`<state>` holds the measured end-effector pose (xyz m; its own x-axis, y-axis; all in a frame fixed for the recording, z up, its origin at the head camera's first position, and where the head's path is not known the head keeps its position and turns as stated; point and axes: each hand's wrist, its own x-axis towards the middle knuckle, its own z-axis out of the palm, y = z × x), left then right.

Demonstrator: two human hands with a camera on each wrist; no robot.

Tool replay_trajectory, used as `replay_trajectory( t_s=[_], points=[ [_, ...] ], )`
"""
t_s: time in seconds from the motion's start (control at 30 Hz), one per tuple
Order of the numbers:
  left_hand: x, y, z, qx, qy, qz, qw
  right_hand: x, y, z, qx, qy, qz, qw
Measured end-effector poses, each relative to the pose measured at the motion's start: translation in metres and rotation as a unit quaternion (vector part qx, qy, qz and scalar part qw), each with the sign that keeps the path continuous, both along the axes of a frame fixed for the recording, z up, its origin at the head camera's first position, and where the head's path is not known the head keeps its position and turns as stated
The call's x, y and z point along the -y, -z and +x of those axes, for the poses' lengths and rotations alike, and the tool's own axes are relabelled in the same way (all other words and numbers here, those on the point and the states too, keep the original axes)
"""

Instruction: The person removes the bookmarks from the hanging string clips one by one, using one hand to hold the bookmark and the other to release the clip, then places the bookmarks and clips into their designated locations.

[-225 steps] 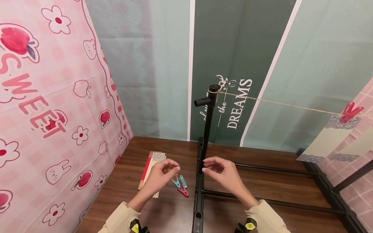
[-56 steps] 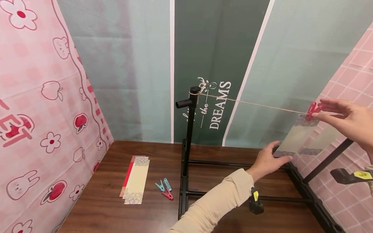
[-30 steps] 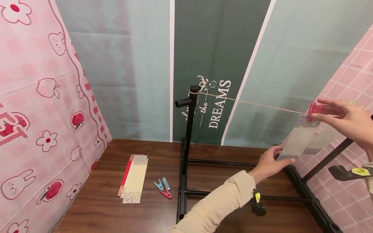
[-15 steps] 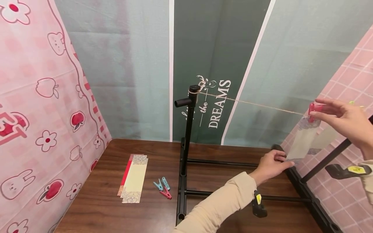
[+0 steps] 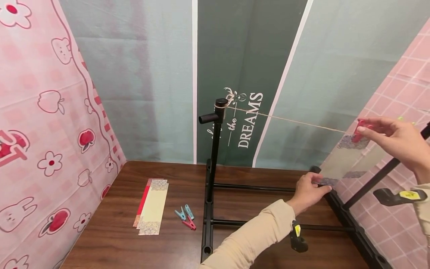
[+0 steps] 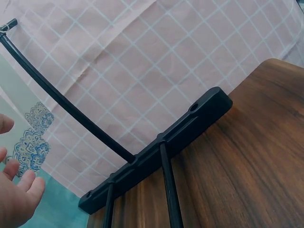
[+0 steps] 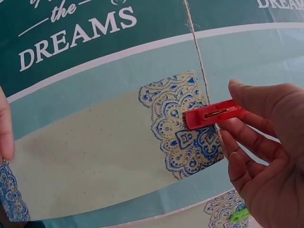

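Note:
My right hand pinches the handles of a red clothespin between thumb and fingers. That clothespin sits over a twine line and the upper end of a cream paper strip with blue lace-patterned ends. The strip hangs down from the line toward my left hand. My left fingers are loosely spread at its lower end, thumb apart from the other fingers. In the right wrist view, left fingertips overlap the strip's far end.
A black pole frame stands on the wooden table. Two blue clothespins and a pink one lie left of it, beside patterned paper strips. Behind, another strip hangs by a green clothespin.
Both hands have moved right from beside the left post to the hanging strip. The right hand has taken hold of the red clothespin. The strip has shifted slightly at its lower end.

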<state>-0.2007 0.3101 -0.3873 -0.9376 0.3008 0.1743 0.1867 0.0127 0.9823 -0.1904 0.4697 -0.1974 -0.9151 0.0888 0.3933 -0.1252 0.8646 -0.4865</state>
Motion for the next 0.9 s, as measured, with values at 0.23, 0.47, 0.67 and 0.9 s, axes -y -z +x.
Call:
replay_trajectory(
  t_s=[0.23,0.47,0.67,0.9],
  points=[
    [-0.001,0.003,-0.003,-0.033,-0.059,0.014,0.9976,0.001,0.0,0.0,0.005,0.011,-0.005,1.0],
    [0.004,0.003,-0.006,-0.048,-0.053,0.004,0.9974,-0.001,0.001,0.002,-0.004,0.012,-0.007,1.0],
    [0.007,0.002,-0.006,-0.073,-0.041,-0.028,0.9961,-0.002,0.001,0.002,-0.016,0.004,-0.013,1.0],
    [0.01,0.001,-0.007,-0.071,-0.036,-0.024,0.9965,-0.001,0.001,0.001,-0.018,0.029,0.014,0.999]
  ],
)
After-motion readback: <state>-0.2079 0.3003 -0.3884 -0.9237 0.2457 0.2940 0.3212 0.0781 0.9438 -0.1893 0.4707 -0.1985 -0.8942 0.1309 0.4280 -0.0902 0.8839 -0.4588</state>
